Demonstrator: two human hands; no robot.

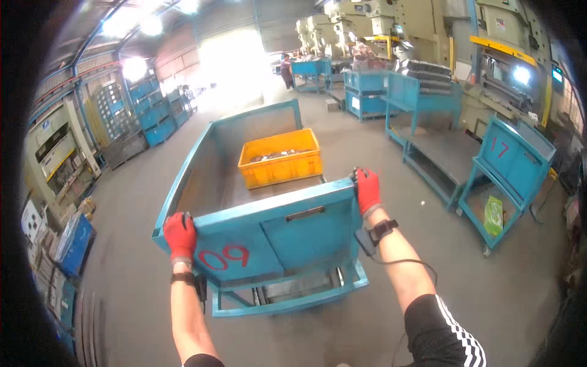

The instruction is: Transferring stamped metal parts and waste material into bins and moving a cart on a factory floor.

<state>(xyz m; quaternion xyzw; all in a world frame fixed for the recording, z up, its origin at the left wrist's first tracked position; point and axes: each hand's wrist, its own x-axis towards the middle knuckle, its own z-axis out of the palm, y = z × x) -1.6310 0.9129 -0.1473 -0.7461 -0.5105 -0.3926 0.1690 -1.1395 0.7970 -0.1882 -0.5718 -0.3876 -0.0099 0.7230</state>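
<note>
big blue steel box cart [269,226] on concrete floor, dead ahead of both arms, long axis running away toward bright doorway | orange plastic crate [280,160] of metal parts rides mid-bed | left hand [180,235] red-gloved, wrapped over near-left corner | right hand [367,189] same, near-right corner, equally close

We wore red gloves [180,235] against a blue cart [287,235] carrying an orange-yellow crate [281,168]; floor [134,275] grey.
</note>
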